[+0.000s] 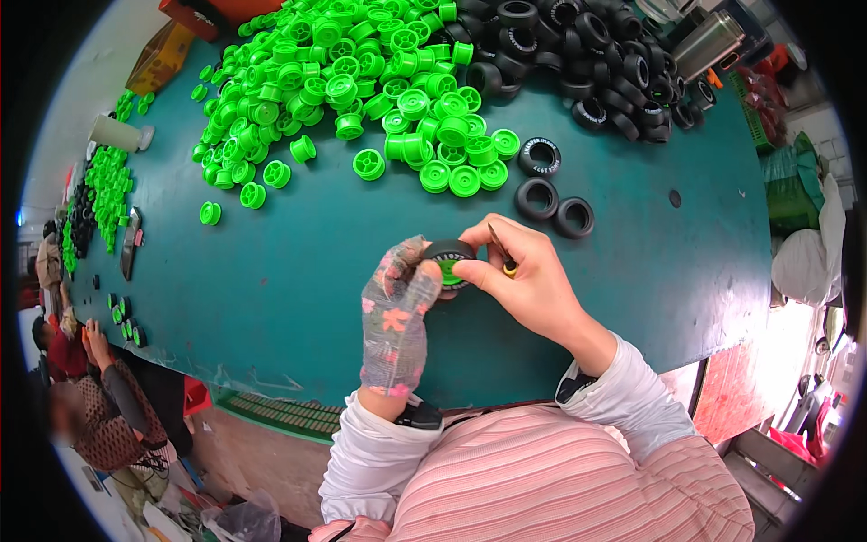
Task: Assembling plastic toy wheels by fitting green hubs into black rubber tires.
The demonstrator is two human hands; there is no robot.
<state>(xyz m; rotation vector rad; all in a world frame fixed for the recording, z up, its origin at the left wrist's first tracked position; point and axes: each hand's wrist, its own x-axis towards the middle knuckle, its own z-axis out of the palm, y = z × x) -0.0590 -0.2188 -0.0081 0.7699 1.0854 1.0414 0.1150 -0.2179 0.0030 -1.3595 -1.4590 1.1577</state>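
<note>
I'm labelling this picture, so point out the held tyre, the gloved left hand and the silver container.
Held tyre (448, 247): head view, black outer surface.
Gloved left hand (394, 314): head view, floral fabric.
Silver container (710, 45): head view, metal side.

The held hub (446, 272) is made of glossy green plastic, ringed by a tyre (449, 247) of matt black rubber. The glove (395, 321) is made of wrinkled cloth, the tumbler (709, 47) of shiny metal. The desk (650, 262) is surfaced smoothly, with a soft sheen.
</note>
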